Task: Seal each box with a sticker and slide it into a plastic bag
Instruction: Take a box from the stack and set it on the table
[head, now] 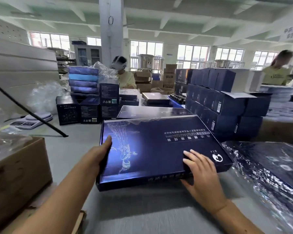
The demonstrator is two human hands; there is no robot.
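- The left hand (101,153) gripped the dark blue box (150,146) by its left edge, thumb on top.
- The right hand (201,169) pinched the near edge, fingers (193,154) on the lid.
- A round white emblem (217,157) sat just right of those fingers.
- The white lettering (188,135) beyond them was too blurred to read.

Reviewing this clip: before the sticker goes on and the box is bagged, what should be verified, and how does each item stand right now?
1. Lid of the flat blue box closed: ok, the top lies flat.
2. Left hand has the box's left edge: ok, thumb on top.
3. Right hand has the near right edge: ok, fingers lie over the lid.
4. Sticker within reach: cannot tell, none is visible.
5. Empty bag ready: cannot tell; the only plastic close by wraps the bagged box to the right.
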